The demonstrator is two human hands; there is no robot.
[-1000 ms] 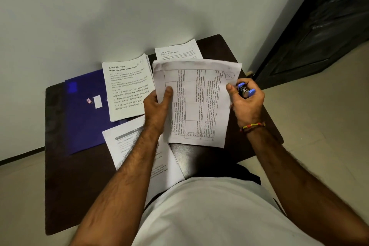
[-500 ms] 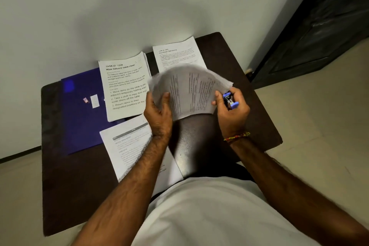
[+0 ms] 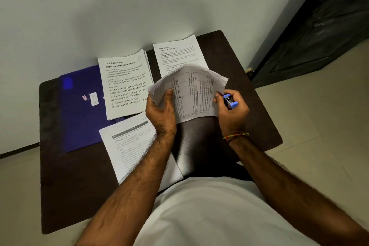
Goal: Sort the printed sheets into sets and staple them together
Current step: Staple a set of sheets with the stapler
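White shirt [image 3: 209, 211], beaded wristband [image 3: 235, 136]

Printed set [image 3: 189, 94], bowed, held aloft; three stacks [image 3: 125, 84] [image 3: 177, 54] [image 3: 129, 146] flat on bench; blue stapler [image 3: 229, 101] in hand

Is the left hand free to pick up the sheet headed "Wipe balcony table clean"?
Probably not right now: the left hand grips the bent sheets. The balcony sheet lies uncovered just beside it, so once freed, nothing blocks it.

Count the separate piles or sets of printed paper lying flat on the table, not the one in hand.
3. One pile headed TASK ID 1228 overlaps the blue folder; one set lies at the far edge; one lies under the left forearm. More could be hidden beneath.
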